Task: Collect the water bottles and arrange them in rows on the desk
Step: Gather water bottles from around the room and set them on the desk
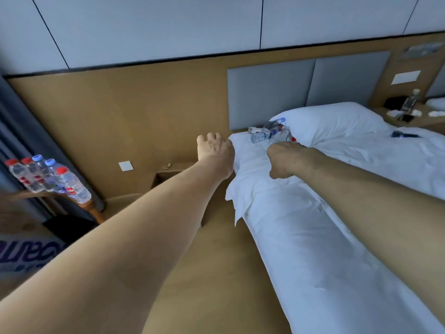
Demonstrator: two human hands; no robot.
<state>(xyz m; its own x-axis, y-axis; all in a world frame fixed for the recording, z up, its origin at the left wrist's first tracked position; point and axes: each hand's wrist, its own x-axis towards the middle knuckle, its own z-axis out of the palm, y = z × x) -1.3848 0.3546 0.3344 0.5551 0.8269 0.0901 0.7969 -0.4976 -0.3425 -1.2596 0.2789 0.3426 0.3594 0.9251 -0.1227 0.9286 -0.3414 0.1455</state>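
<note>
Bottles [266, 132] lying on their sides beside pillow [337, 121], left hand [215, 153] and right hand [284, 160] curled, empty

White bed [325, 237] with pillow [337, 121] and a heap of water bottles [267, 131]

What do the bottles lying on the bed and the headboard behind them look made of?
Bottles on the bed: clear, glossy plastic, see-through with printed labels. Headboard: matte grey upholstery, probably fabric or faux leather; two padded panels meet at a seam.
</note>
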